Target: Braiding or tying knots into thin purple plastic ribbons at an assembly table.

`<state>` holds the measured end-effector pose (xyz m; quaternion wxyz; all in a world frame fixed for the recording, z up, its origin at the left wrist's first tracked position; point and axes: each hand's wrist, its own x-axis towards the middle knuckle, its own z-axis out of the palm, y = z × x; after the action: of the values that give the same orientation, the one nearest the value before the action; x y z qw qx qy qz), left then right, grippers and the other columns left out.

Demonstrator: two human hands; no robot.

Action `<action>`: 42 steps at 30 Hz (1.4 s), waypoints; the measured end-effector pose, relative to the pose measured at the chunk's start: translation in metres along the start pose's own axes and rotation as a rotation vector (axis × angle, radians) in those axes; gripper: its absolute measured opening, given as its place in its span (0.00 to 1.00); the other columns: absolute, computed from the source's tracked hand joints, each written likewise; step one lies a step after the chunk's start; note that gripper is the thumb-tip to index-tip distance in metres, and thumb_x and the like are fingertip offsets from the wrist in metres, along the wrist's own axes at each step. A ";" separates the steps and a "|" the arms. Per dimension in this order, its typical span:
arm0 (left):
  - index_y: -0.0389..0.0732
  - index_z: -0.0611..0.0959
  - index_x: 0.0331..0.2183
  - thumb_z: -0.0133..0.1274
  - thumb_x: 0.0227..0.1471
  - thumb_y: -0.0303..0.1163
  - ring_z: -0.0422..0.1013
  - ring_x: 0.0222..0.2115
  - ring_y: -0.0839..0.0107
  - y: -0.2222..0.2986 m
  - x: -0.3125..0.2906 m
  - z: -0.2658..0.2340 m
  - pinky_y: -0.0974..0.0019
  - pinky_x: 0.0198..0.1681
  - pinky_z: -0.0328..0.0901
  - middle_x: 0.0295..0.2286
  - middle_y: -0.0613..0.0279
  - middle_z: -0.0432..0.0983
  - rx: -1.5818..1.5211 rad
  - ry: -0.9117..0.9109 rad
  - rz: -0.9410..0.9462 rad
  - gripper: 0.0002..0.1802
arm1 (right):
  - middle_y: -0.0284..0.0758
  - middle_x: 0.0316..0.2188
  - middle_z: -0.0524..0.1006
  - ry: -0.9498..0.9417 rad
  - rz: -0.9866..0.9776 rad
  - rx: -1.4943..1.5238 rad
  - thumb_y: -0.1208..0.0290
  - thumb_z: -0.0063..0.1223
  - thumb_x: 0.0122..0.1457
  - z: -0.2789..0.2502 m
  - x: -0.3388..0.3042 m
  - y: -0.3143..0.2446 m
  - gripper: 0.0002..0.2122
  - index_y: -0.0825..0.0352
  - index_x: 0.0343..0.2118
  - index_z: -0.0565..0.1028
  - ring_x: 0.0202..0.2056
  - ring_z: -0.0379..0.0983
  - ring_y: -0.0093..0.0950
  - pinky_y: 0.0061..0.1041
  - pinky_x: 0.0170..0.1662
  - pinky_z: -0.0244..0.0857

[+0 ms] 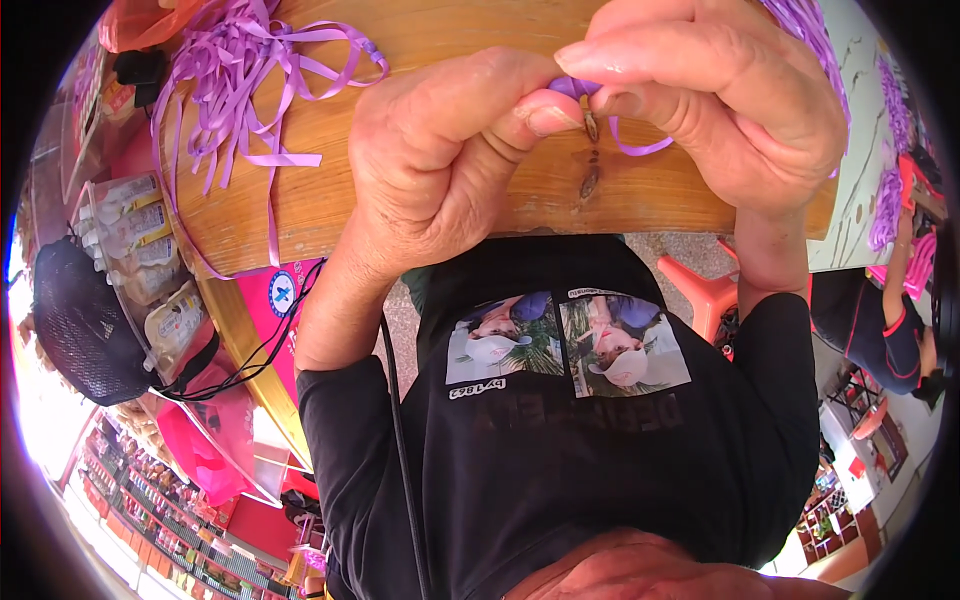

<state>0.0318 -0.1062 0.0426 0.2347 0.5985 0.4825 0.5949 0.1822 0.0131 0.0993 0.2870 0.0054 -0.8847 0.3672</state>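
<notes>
Above the near edge of the wooden table [400, 225], my left hand [430, 150] and my right hand [730, 110] meet at their fingertips. Pinched between them is a small piece of purple ribbon [574, 87], mostly covered by the fingers. Both hands are closed on it, thumb against forefinger. A thin curl of the same purple shows under my right thumb. To the left of my left hand lies a loose heap of purple ribbons [230, 90], some with knotted ends, and one strand hangs over the table edge.
Another bundle of purple ribbon [808, 30] lies beyond my right hand. A black mesh bag [85, 320] and a clear bin of packets [145, 240] stand at the left. An orange stool [700, 295] is below the table. Another person [870, 320] is at the right.
</notes>
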 end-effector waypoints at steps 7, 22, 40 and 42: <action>0.38 0.80 0.29 0.57 0.47 0.30 0.72 0.21 0.68 -0.002 0.004 0.000 0.72 0.23 0.65 0.21 0.61 0.75 0.047 0.002 0.038 0.07 | 0.39 0.26 0.76 -0.001 -0.020 -0.024 0.81 0.60 0.44 0.001 0.001 0.001 0.10 0.73 0.32 0.77 0.26 0.73 0.27 0.18 0.26 0.66; 0.32 0.79 0.35 0.53 0.51 0.34 0.71 0.27 0.76 0.001 0.009 -0.012 0.75 0.31 0.64 0.25 0.62 0.75 -0.222 -0.123 -0.139 0.13 | 0.37 0.24 0.75 -0.009 -0.042 -0.045 0.79 0.61 0.43 -0.004 0.012 0.005 0.08 0.72 0.28 0.77 0.22 0.71 0.26 0.18 0.25 0.64; 0.36 0.79 0.31 0.51 0.53 0.42 0.63 0.20 0.82 -0.007 0.023 -0.009 0.79 0.24 0.57 0.23 0.65 0.74 -0.369 -0.037 -0.221 0.17 | 0.47 0.24 0.73 -0.434 0.088 0.433 0.82 0.55 0.50 -0.021 0.032 0.039 0.10 0.77 0.36 0.72 0.24 0.73 0.37 0.28 0.23 0.63; 0.36 0.79 0.32 0.50 0.54 0.43 0.64 0.22 0.82 -0.007 0.022 -0.010 0.78 0.25 0.58 0.24 0.65 0.74 -0.280 -0.107 -0.247 0.17 | 0.45 0.25 0.74 -0.570 0.135 0.320 0.82 0.57 0.49 -0.035 0.044 0.032 0.10 0.76 0.36 0.73 0.26 0.73 0.35 0.26 0.25 0.65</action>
<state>0.0164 -0.0873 0.0497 0.4123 0.5268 0.4516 0.5904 0.1560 0.0683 0.1212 -0.0016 0.0944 -0.8589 0.5033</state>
